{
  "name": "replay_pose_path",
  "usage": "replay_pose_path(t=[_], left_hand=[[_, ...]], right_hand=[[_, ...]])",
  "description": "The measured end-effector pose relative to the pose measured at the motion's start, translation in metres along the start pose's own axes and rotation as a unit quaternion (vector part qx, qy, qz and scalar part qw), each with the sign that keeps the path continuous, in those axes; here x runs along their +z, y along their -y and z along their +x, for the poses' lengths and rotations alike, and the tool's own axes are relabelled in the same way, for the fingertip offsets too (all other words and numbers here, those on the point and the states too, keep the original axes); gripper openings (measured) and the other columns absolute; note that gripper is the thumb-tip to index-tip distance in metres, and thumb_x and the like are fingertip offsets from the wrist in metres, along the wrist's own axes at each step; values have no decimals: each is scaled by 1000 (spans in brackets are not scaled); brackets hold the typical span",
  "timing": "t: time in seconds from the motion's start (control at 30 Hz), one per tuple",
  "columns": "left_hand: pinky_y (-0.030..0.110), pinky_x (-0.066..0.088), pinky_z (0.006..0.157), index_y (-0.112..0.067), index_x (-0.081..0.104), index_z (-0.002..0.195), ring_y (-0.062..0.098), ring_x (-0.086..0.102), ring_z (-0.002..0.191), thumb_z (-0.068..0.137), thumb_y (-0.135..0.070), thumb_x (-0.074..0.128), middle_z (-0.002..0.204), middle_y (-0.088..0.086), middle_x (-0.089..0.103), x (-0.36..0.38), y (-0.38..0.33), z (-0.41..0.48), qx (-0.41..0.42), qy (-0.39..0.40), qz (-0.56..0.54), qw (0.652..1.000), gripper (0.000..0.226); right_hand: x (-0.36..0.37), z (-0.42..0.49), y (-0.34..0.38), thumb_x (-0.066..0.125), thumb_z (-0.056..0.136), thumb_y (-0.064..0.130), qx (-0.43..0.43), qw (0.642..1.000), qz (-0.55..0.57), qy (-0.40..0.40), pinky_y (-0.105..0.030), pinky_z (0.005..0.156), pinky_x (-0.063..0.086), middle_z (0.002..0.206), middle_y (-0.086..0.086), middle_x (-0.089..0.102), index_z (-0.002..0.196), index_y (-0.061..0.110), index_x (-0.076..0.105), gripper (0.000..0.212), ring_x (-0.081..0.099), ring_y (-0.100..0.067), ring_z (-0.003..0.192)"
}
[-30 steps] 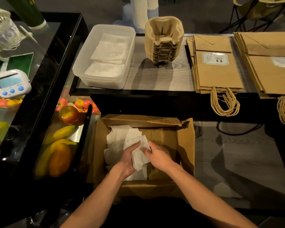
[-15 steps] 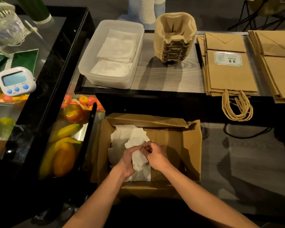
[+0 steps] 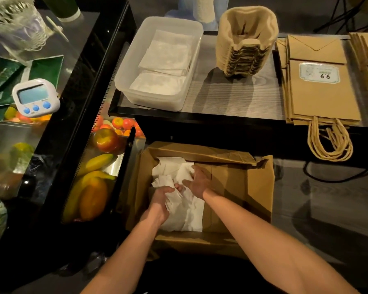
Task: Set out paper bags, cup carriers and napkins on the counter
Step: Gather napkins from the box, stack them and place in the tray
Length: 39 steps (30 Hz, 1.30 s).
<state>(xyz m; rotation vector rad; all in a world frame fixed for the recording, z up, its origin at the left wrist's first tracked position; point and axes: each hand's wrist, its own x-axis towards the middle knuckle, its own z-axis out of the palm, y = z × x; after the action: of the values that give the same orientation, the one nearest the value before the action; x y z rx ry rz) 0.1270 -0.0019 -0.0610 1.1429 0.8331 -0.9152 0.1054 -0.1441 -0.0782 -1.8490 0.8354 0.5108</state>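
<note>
Below the near edge of the table (image 3: 232, 107), an open cardboard box (image 3: 238, 194) sits on the floor, and both of the person's bare hands are down inside it among loose white napkins (image 3: 185, 211); the left hand (image 3: 162, 200) is curled closed around a small bunch of napkins, fingers wrapped over the paper; the right hand (image 3: 197, 184) lies spread and mostly open, palm down, pressing or gathering the paper just beside the left, with no firm hold that can be seen. On the table, at its left end, stands a clear plastic tub (image 3: 136, 66) already holding two flat piles of napkins; a stack of moulded cup carriers (image 3: 245, 49) stands at the middle; paper bags (image 3: 321, 96) lie flat toward the right end, handles hanging over the near edge. The tub lies up and away from the hands, slightly to the left, its long axis running from the near edge toward the far edge; the left hand, already gripping paper, is the nearer one, so the lift would likely go straight forward and up over the near edge into the tub.
</note>
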Motion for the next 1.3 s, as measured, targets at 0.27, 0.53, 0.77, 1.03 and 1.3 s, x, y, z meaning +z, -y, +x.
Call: replay_pose_path(t=[0.27, 0.53, 0.77, 1.03, 1.3], left_hand=[[41, 55, 85, -6, 71, 109, 31, 70, 87, 94, -11, 60, 93, 13, 76, 3, -1, -2, -2, -4, 13, 1000, 19], [42, 55, 86, -7, 72, 104, 29, 69, 94, 94, -12, 60, 108, 15, 73, 16, 5, -2, -31, 22, 11, 999, 16], [40, 49, 100, -5, 72, 103, 27, 67, 98, 97, -14, 56, 105, 12, 74, 24, 17, -2, -43, 39, 53, 997, 19], [41, 49, 101, -7, 71, 105, 30, 67, 102, 98, -16, 55, 103, 13, 76, 23, 22, -2, -29, 51, 96, 994, 20], [39, 52, 92, -4, 72, 106, 27, 69, 105, 97, -13, 56, 100, 12, 76, 21, 18, -2, -38, 26, 65, 997, 20]], right_hand=[[-7, -15, -9, 67, 97, 23, 2, 997, 52, -60, -36, 96, 50, 145, -7, 54, 144, 19, 48, 51, 55, -30, 129], [-43, -44, -53, 54, 104, 35, 22, 990, -103, -93, -41, 106, 46, 146, -3, 54, 151, 24, 42, 49, 51, -28, 135], [-58, -56, -75, 58, 102, 30, 17, 963, -223, -150, -39, 106, 47, 138, -3, 59, 144, 21, 45, 45, 56, -24, 129], [-47, -47, -72, 59, 98, 7, -153, 901, -396, -89, -42, 125, 1, 167, -8, 20, 156, 22, 36, 64, 7, -28, 156], [-47, -39, -89, 67, 94, 13, -133, 919, -362, -86, -46, 127, 12, 167, -5, 18, 149, 20, 47, 59, 8, -31, 156]])
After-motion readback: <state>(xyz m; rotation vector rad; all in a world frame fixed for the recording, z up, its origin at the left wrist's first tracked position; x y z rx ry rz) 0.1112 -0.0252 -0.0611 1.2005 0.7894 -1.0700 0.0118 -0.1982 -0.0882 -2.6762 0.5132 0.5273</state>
